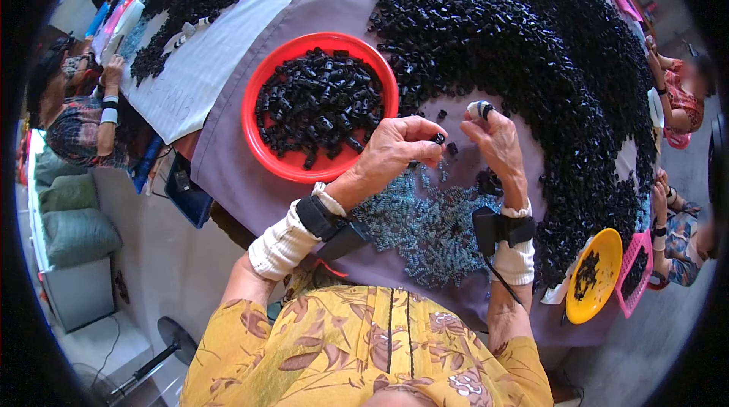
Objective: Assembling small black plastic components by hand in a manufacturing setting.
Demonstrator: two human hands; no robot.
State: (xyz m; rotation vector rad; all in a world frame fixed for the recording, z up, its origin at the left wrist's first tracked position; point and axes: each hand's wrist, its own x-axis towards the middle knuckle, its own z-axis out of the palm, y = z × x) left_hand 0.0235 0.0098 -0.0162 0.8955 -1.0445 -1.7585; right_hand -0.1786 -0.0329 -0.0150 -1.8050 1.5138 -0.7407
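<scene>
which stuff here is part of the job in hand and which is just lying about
Probably part of the job:
- black piece, held in the left hand
- teal coils, spread loose
- red bowl, holding more black pieces
- big black heap

Apparently just lying about:
- green cushions
- dark blue bin

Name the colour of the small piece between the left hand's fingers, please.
The small piece is black; the head view shows it best.

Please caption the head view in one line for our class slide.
The left hand pinches a black part between the red bowl and the right hand, near blue coils.
</scene>
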